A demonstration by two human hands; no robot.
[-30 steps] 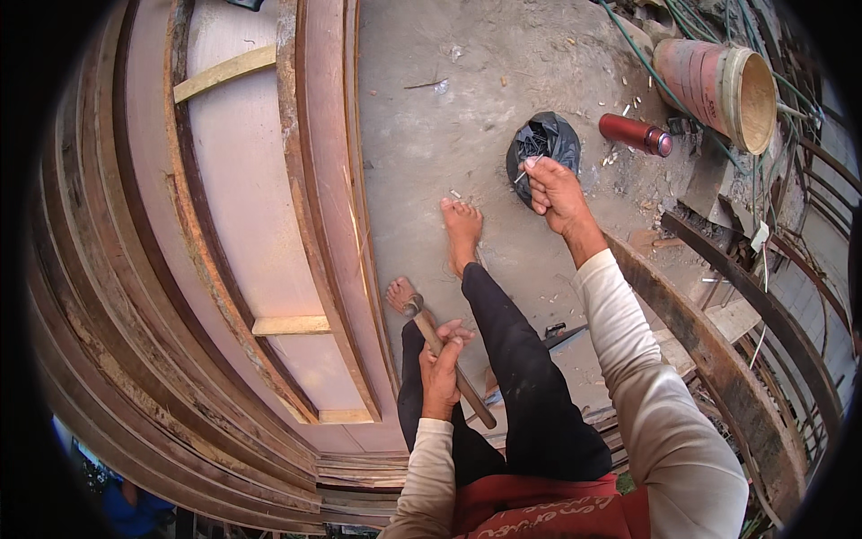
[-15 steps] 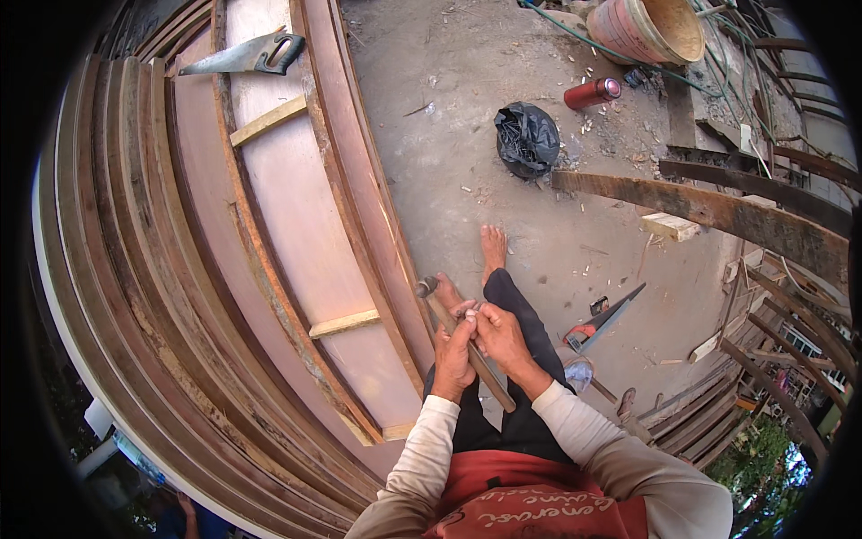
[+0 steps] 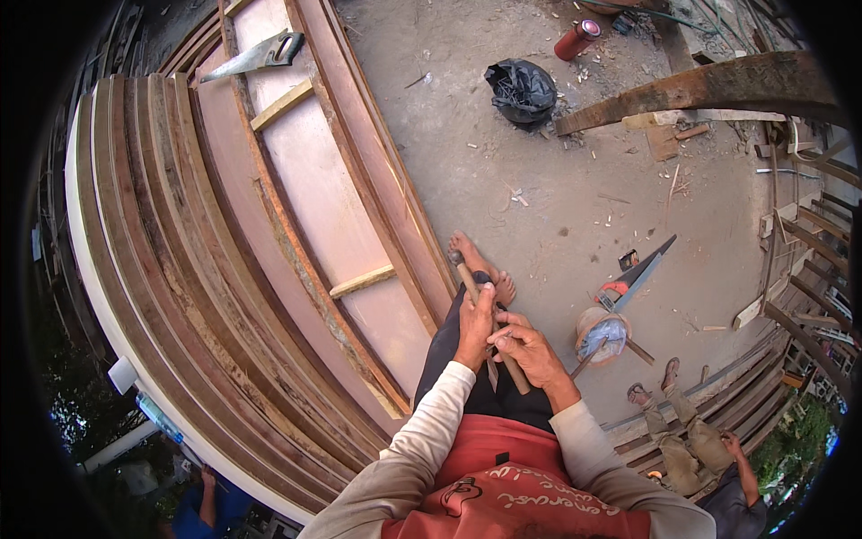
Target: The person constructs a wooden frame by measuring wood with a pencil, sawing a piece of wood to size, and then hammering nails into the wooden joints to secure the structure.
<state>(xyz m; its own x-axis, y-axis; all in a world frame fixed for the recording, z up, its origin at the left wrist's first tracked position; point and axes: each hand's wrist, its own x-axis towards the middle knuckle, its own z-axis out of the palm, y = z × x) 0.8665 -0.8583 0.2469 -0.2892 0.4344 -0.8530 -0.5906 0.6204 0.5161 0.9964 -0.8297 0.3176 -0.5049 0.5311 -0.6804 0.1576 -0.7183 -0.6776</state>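
Observation:
My left hand is closed around the wooden handle of a hammer. The hammer's dark head points up and away, above my bare feet, and the handle's end slants down toward my lap. Close on the right, my right hand is closed, thumb and fingertips pinched together over the handle. Whatever small thing sits in that pinch is too small to name. To the left lies a long pinkish panel framed with wooden strips, and a short crosspiece spans it near my hands.
A handsaw rests on the panel's far end, beside stacked planks. On the floor are a black plastic bag, a red flask, another saw and a bucket. Another person's legs show at the lower right.
The view has shifted, bringing more floor and another person's legs in at the right. My right hand has moved lower along the hammer handle, away from my left fingertips.

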